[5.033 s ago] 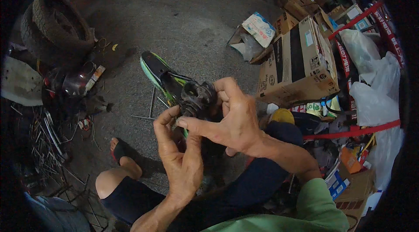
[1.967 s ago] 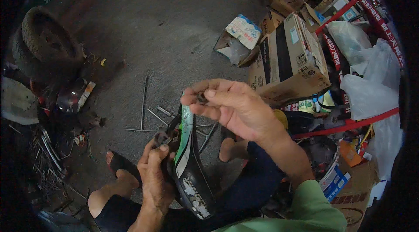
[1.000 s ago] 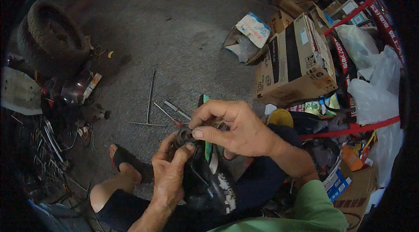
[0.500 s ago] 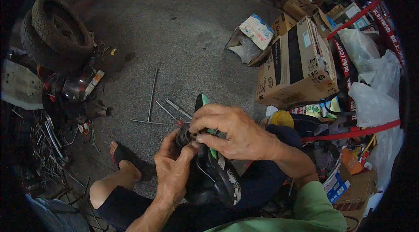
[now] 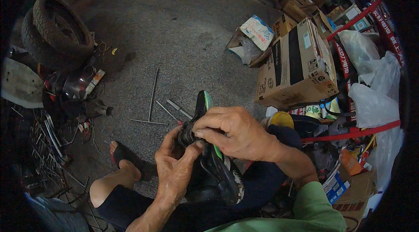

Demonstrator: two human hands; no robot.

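Black, ridged, roundish part [image 5: 185,136] sits gripped in the left hand [image 5: 175,168]; the right hand [image 5: 238,134] curls against it, hold unclear.

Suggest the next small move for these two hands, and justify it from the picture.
Perhaps ease the right hand slightly aside for a check: its thumb and fingers hide some of the dark ribbed part, which the left hand holds between thumb and fingers.

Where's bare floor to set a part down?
Widest: floor between the tyres and the open carton, beyond the T-shaped tool. Smaller: between that tool and the left foot. Crowded: metal rods left, boxes and plastic bags right, black-and-green panel near the right hand.
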